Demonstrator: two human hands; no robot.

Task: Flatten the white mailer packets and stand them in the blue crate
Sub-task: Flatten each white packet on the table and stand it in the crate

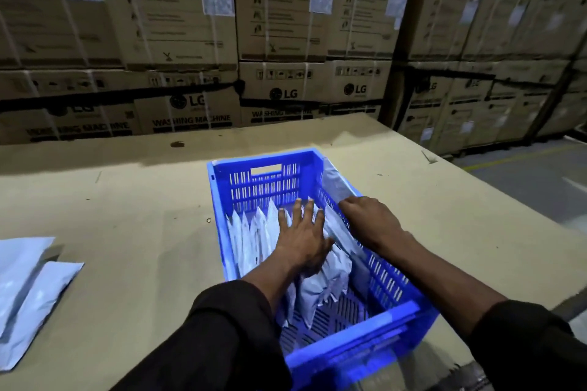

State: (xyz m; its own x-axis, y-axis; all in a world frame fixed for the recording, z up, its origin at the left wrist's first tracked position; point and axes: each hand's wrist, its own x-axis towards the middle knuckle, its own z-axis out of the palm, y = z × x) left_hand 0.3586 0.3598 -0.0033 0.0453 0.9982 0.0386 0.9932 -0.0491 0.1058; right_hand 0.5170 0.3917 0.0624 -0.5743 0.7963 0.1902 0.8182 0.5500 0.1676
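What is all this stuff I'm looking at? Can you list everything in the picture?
Blue crate: one, blue slotted plastic, centre of the table.
Standing packets: a row, exact count unclear, white, upright in the crate's left side.
Packet being added: one, white, leaning along the crate's right wall.
Loose packets: at least two, white, flat at the table's left edge.
Table: one, covered in tan cardboard.
Cartons: many, brown, stacked behind.
Left hand: fingers straight, pressing the row.
Right hand: curled on the leaning packet.

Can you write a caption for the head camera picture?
Two hands stand white packets in a blue crate.
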